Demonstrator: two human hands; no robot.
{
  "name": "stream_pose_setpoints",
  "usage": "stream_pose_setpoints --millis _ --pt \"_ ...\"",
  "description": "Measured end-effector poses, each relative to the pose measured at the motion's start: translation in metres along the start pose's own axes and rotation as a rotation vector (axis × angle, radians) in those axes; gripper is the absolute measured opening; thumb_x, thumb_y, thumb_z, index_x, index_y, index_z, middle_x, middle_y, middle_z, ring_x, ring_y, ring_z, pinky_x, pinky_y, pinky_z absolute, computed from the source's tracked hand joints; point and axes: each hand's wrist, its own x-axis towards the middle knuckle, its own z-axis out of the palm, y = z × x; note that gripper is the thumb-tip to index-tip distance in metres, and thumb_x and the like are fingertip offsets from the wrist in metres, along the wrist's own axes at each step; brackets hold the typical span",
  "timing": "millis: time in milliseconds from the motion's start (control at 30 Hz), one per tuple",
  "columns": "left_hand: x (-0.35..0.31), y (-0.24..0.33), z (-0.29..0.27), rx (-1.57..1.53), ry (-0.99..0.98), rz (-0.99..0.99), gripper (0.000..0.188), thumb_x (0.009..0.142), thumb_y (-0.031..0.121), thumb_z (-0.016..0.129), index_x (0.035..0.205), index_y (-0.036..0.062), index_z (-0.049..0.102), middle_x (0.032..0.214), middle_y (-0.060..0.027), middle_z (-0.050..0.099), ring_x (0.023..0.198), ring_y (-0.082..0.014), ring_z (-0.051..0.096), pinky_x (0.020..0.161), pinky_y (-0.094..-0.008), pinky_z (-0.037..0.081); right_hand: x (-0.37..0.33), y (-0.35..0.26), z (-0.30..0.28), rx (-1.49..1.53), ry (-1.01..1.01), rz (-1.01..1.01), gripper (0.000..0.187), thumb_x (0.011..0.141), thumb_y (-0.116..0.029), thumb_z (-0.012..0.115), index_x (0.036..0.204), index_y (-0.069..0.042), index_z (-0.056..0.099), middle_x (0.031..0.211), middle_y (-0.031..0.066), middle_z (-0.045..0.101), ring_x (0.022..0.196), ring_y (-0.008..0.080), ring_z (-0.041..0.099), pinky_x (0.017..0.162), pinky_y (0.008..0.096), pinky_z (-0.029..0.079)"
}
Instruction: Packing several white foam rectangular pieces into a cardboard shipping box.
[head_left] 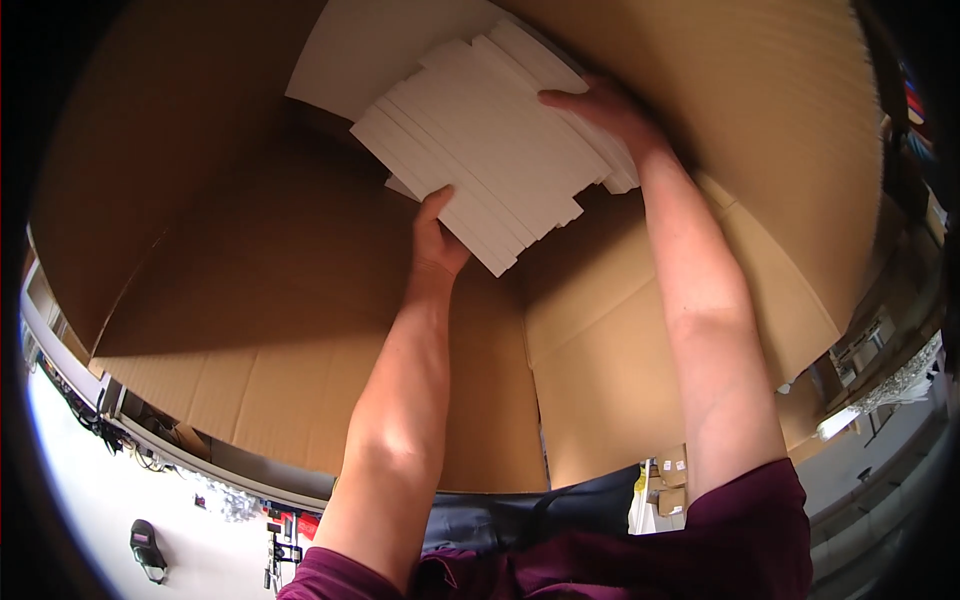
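Pictured from above, gripping a stack of flat white card pieces (480, 140) with two bare hands inside a large, open brown cardboard box (630, 330). Held at the near left edge by the left hand (437, 240), with the thumb (436, 203) pressed on the top face and the fingers tucked underneath, out of sight; impossible to tell whether spread or pressed together. Held at the far right edge by the right hand (615, 115), with the thumb laid across the upper face and the fingers mostly hidden behind the edge; their spacing likewise impossible to tell. Set at a slant between both hands, with long edges running from upper left to lower right and ends stepped and uneven. Overlapping, in this view, a larger white sheet (365, 55) near the top of the scene; too hidden beneath to tell whether touching it or the box. Reaching in over the near side of the box with forearms bare below maroon sleeves (748, 515). Visible beyond the box, at lower left, a pale floor (100, 490) with a dark object (147, 550) on it, too small to identify, and, near the lower edge, small brown cartons (672, 485) just left of the right arm.
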Motion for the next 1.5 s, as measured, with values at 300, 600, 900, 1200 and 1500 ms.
stream_pose_setpoints --millis 300,600,900,1200,1500 --pt "0.036 -0.002 -0.049 -0.038 0.002 -0.096 0.052 0.081 0.014 0.068 0.129 0.0042 0.051 0.124 -0.0113 0.058 0.118 -0.0319 0.054 0.103 -0.0495 0.043 0.05 0.021 0.049 0.057 -0.047 -0.02 0.109 0.06 -0.066 0.077 0.141 0.0 0.046 0.139 0.0196 0.052 0.129 0.0295 0.05 0.107 0.0401 0.039" --pt "0.03 -0.003 -0.073 0.05 0.028 -0.191 0.05 0.079 0.009 0.067 0.126 -0.0003 0.051 0.122 -0.0127 0.058 0.118 -0.0308 0.054 0.102 -0.0476 0.044 0.02 -0.01 0.061 0.035 0.017 -0.028 0.077 0.073 -0.06 0.073 0.126 -0.005 0.062 0.115 0.014 0.068 0.106 0.0256 0.065 0.093 0.0365 0.048" --pt "0.037 -0.012 -0.083 0.245 0.041 -0.169 0.052 0.078 0.02 0.07 0.123 0.0007 0.052 0.122 -0.0132 0.056 0.113 -0.0312 0.055 0.1 -0.0465 0.045 -0.011 -0.018 0.068 -0.125 0.25 -0.167 0.081 0.074 -0.067 0.066 0.12 -0.001 0.063 0.117 0.0188 0.065 0.11 0.0325 0.062 0.096 0.0407 0.048" --pt "0.044 -0.019 -0.061 0.833 0.478 0.014 0.058 0.075 0.03 0.076 0.119 0.0002 0.052 0.118 -0.0128 0.052 0.104 -0.026 0.054 0.086 -0.0425 0.053 -0.025 0.009 0.092 -0.231 0.603 -0.285 0.075 0.08 -0.055 0.07 0.127 0.002 0.054 0.118 0.024 0.062 0.114 0.0375 0.057 0.1 0.0429 0.046" --pt "0.051 -0.006 -0.075 0.664 0.27 -0.032 0.049 0.077 0.024 0.074 0.115 -0.0002 0.054 0.106 -0.0107 0.058 0.093 -0.023 0.059 0.08 -0.0391 0.054 -0.03 -0.024 0.092 -0.231 0.483 -0.087 0.081 0.073 -0.063 0.071 0.118 0.004 0.058 0.117 0.0212 0.062 0.112 0.0333 0.059 0.096 0.0411 0.047"
